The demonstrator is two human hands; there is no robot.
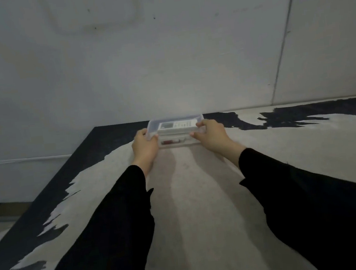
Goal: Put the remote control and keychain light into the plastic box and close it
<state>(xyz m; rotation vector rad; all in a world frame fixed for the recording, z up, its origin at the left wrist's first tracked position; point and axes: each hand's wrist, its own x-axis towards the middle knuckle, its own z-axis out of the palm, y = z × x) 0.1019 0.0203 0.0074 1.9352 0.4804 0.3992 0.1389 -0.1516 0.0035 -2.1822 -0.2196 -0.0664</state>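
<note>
A clear plastic box (176, 120) rests at the far edge of the table, close to the wall. Through its clear lid a white remote control (175, 125) with a small screen shows inside. Through the front wall a small reddish item (168, 142), likely the keychain light, shows beneath it. My left hand (144, 146) grips the box's left end, thumb on top of the lid. My right hand (211, 134) grips the right end, fingers over the lid edge. The lid lies on the box; whether it is latched I cannot tell.
The table (191, 210) has a pale worn top with dark patches along the left edge and far right. A white wall (164, 59) stands just behind the box. The table's left edge drops to the floor. Black sleeves cover both forearms.
</note>
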